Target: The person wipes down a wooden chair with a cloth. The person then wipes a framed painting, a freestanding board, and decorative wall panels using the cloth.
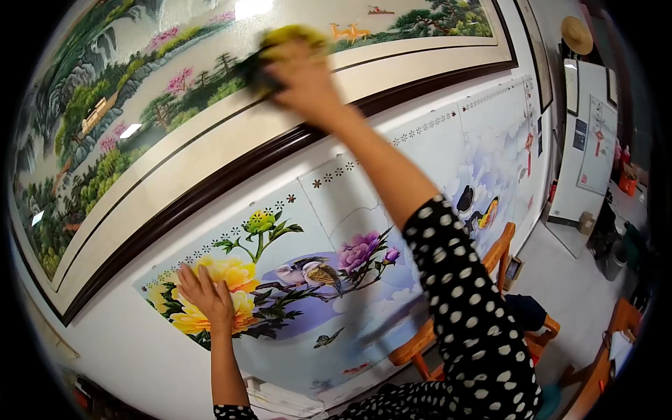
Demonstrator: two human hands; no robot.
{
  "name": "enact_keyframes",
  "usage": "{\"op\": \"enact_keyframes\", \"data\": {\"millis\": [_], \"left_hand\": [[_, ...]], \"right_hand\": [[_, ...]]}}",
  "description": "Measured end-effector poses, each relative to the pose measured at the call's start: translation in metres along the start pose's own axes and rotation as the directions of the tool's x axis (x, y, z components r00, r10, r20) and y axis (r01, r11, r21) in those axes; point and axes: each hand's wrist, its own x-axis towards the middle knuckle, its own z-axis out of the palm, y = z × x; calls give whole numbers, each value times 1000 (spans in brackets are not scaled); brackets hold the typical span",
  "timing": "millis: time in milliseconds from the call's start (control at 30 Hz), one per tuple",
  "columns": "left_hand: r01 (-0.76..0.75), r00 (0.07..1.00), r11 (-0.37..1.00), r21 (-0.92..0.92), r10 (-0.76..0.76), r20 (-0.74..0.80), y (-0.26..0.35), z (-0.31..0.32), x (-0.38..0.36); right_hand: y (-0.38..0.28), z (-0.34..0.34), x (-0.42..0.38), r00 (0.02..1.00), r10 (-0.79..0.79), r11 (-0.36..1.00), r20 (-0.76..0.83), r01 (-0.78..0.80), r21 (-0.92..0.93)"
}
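My right hand (304, 80) is raised to the large framed landscape picture (231, 129) and is closed on a yellow and black cloth (297, 40). The cloth lies against the picture's shiny surface near its lower edge; hand and cloth are smeared by motion. Lower down, my left hand (206, 297) rests flat with fingers stretched on a floral wall panel (378, 308), over the yellow peonies (234, 273). Nothing is held in it. A dark wooden frame (203, 192) runs along the picture's bottom, between my two hands.
A wooden chair (416, 343) stands close to the wall at the lower right. Farther right are a mirror (584, 136), a straw hat (577, 35) and a grey bin (616, 260). The edge of a wooden table (616, 332) shows at the lower right.
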Motion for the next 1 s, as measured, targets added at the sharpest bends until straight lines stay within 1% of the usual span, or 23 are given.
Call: {"op": "enact_keyframes", "data": {"millis": [33, 67, 133, 167, 200, 267, 333, 400, 433, 467, 500, 533, 600, 667, 700, 733, 800, 833, 867, 900, 933, 967, 1000], "left_hand": [[-3, 1000, 999, 38, 2, 24, -6, -2, -9], [-4, 999, 997, 73, 0, 49, -13, -4, -19], [-1, 996, 995, 101, -8, 85, -28, -3, -36], [-2, 996, 996, 93, -6, 93, -32, -1, -42], [-6, 995, 996, 87, -3, 105, -36, 1, -45], [5, 986, 995, 97, -21, 165, -37, 3, -48], [31, 978, 995, 99, -51, 205, -38, 3, -49], [62, 974, 997, 53, -72, 215, -39, 5, -52], [80, 972, 996, 39, -87, 220, -40, 6, -53], [81, 973, 996, 42, -88, 212, -40, 7, -54], [83, 972, 994, 69, -96, 215, -40, 8, -54], [100, 964, 991, 87, -118, 236, -36, 4, -51], [115, 960, 986, 121, -141, 240, -33, 3, -51], [120, 965, 985, 124, -145, 219, -28, -2, -47], [156, 956, 974, 162, -190, 223, -18, -6, -43], [180, 956, 977, 114, -201, 215, -11, -11, -41], [217, 954, 969, 116, -236, 187, -1, -14, -43], [238, 952, 965, 108, -254, 171, 7, -17, -45], [256, 944, 957, 136, -278, 179, 14, -20, -48], [259, 949, 958, 124, -276, 153, 18, -20, -58], [270, 939, 948, 170, -298, 172, 26, -21, -69], [282, 944, 949, 143, -301, 132, 26, -10, -86], [275, 940, 946, 171, -302, 156, 30, -7, -100]], "right_hand": [[30, -20, -9, 995, 24, 998, -94, -31, -63], [78, -26, -21, 985, 0, 967, -175, -45, -252], [137, -67, -48, 964, 239, 917, -117, -264, -299], [182, -76, -66, 969, 193, 903, -152, -236, -359], [210, -86, -81, 925, 343, 814, -161, -379, -440], [277, -91, -114, 859, 474, 687, -194, -499, -529], [271, -99, -110, 728, 678, 626, -101, -643, -441], [218, -89, -96, 712, 698, 634, -83, -667, -391], [183, -77, -94, 776, 624, 701, -95, -609, -372], [163, -54, -97, 891, 438, 832, -117, -451, -324], [113, -43, -91, 951, 300, 905, -79, -310, -291], [58, -32, -85, 986, 136, 963, -92, -154, -221], [-34, -8, -70, 999, -28, 986, 39, 34, -164], [-119, 16, -61, 983, -133, 985, 128, 145, -90], [-153, 23, -52, 972, -200, 980, 121, 200, 12], [-178, 32, -43, 958, -267, 960, 107, 255, 112], [-216, 49, -34, 951, -300, 947, 76, 287, 145], [-226, 65, -35, 950, -310, 931, 16, 301, 207], [-233, 69, -35, 934, -357, 926, -2, 355, 131], [-236, 66, -31, 919, -369, 916, 139, 335, 219], [-228, 66, -31, 891, -370, 919, 265, 309, 245], [-196, 85, -37, 836, -502, 862, 221, 505, 46], [-183, 73, -45, 847, -482, 867, 222, 498, -19]]}}
